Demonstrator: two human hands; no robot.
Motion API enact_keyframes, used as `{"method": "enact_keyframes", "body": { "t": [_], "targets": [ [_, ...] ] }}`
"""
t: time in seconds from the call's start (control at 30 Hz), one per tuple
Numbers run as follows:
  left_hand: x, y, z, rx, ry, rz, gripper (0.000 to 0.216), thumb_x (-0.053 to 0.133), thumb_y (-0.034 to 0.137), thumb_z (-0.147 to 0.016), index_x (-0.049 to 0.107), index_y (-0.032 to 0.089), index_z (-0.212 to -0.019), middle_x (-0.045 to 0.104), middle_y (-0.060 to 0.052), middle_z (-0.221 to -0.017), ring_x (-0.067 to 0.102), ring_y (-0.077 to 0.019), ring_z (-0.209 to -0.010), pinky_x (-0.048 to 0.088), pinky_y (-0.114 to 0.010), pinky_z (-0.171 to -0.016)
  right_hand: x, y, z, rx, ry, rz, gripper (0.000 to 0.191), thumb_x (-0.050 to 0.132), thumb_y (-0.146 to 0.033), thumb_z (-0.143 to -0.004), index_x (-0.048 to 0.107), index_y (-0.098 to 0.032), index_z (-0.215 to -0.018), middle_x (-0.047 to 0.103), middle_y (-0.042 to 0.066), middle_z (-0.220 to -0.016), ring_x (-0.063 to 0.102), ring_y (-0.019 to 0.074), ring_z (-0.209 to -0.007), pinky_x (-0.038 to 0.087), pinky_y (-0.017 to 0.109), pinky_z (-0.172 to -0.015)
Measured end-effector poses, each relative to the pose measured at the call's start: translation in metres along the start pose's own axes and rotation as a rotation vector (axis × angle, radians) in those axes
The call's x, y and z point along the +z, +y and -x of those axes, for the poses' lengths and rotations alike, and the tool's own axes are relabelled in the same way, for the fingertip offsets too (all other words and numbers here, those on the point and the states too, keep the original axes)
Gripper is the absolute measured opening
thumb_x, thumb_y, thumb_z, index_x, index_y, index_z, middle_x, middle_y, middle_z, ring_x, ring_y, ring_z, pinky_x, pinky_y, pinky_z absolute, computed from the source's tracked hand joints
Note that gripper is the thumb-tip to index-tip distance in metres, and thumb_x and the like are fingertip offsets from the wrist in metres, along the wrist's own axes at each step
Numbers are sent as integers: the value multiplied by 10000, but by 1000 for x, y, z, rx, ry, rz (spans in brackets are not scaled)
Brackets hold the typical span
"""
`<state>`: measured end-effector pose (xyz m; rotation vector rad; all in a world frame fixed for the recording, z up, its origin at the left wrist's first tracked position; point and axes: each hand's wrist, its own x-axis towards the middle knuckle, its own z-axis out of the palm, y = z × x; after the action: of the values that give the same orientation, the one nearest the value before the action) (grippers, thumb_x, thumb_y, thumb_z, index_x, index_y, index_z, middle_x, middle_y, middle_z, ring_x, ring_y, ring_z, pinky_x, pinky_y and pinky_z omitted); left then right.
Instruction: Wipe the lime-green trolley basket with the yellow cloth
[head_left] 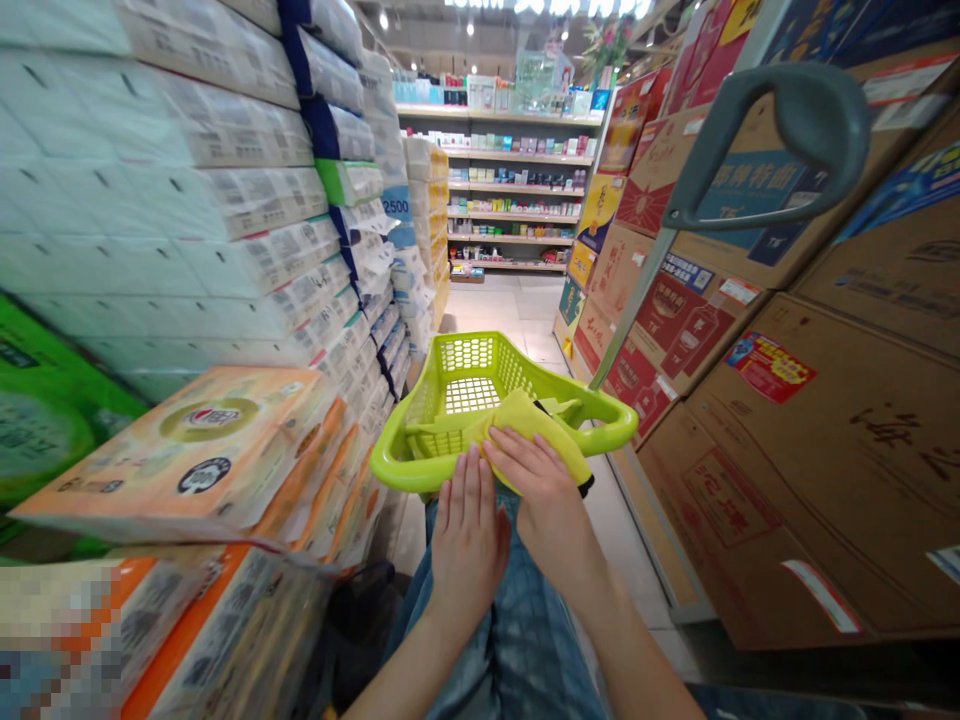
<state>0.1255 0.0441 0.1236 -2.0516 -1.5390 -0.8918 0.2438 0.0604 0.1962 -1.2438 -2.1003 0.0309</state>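
Two forearms (405,660) rise from the bottom edge of the frame over a lap in blue denim (510,640). At lower left, orange-and-white packs (187,450) are piled close by, with a green pack (45,420) beside them at the left edge.

Just below the centre, the left grip (469,520) is a flat hand, its fingers straight and together, holding nothing, with the fingertips at the near rim of a lime-green basket (397,470). Next to it, the right grip (544,480) lies spread over a yellow cloth (566,450), fingers almost straight; the thumb is hidden, so I cannot tell whether it pinches the fabric. The cloth, dark at some edges, drapes over the rim at the basket's near right.

The basket occupies the centre of the frame, its walls and floor perforated. From its right side a metal pole (630,320) slants up to a grey loop handle (832,120) at upper right.

Cartons (795,480) fill the right side; white tissue packs (225,200) tower at upper left. Beyond the pale floor tiles (517,300), stocked shelves (517,156) stand at top centre.
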Motion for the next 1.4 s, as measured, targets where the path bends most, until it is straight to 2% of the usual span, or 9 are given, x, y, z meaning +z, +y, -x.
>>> {"method": "enact_keyframes", "body": {
  "t": [0.2,0.3,0.4,0.5,0.73,0.83,1.03,1.13,1.4],
  "targets": [
    [-1,4,-2,0,11,33,757,465,218,-947,67,52,-1569,342,-209,-1560,246,-279,-1497,269,-447,-1203,-20,55,9,260,151,124,754,361,63,-679,602,-193,-1346,607,90,-1394,527,220,-1335,353,513,-1174],
    [1,6,-2,-15,28,28,770,480,219,-940,69,38,-1565,341,-220,-1557,213,-281,-1505,249,-453,-1211,-7,37,7,275,149,207,708,379,53,-712,575,-132,-1366,569,123,-1431,489,248,-1368,342,518,-1176],
    [3,5,-1,-18,29,5,751,450,215,-947,64,33,-1564,333,-220,-1562,197,-280,-1508,234,-454,-1217,5,6,4,112,66,158,691,382,46,-746,560,-157,-1381,543,91,-1462,456,211,-1395,341,467,-1183],
    [2,1,-1,-9,25,-7,739,437,210,-949,69,35,-1565,338,-216,-1560,231,-283,-1499,254,-455,-1212,1,0,3,-4,-5,60,701,371,50,-750,580,-216,-1365,570,46,-1441,482,167,-1372,356,420,-1175],
    [-1,-8,-1,15,35,25,738,455,180,-939,90,53,-1568,341,-209,-1560,246,-286,-1495,282,-457,-1197,-34,72,6,165,66,172,723,391,61,-683,613,-223,-1310,651,69,-1326,571,218,-1252,364,485,-1142],
    [0,-12,0,11,43,22,723,442,184,-949,94,68,-1572,349,-202,-1560,264,-282,-1490,281,-450,-1197,-38,83,4,162,30,221,643,415,50,-688,647,-193,-1237,699,81,-1179,595,232,-1154,379,460,-1116],
    [2,-30,4,35,85,-1,699,428,185,-942,138,63,-1565,328,-206,-1575,233,-288,-1503,247,-466,-1206,-29,65,2,161,47,193,570,428,26,-713,664,-149,-1202,692,113,-1117,570,260,-1119,395,424,-1053],
    [1,-46,7,40,60,44,708,454,216,-933,160,58,-1558,288,-210,-1595,195,-291,-1515,234,-476,-1211,-22,48,5,186,65,190,558,436,11,-732,660,-146,-1218,690,111,-1108,570,264,-1089,392,416,-1035],
    [-3,-89,5,-23,138,183,721,477,245,-922,162,87,-1552,278,-208,-1601,170,-299,-1521,236,-528,-1203,0,-4,20,137,130,224,541,474,-31,-803,596,-120,-1322,669,127,-1167,548,269,-1100,361,415,-1047]
  ]
}}
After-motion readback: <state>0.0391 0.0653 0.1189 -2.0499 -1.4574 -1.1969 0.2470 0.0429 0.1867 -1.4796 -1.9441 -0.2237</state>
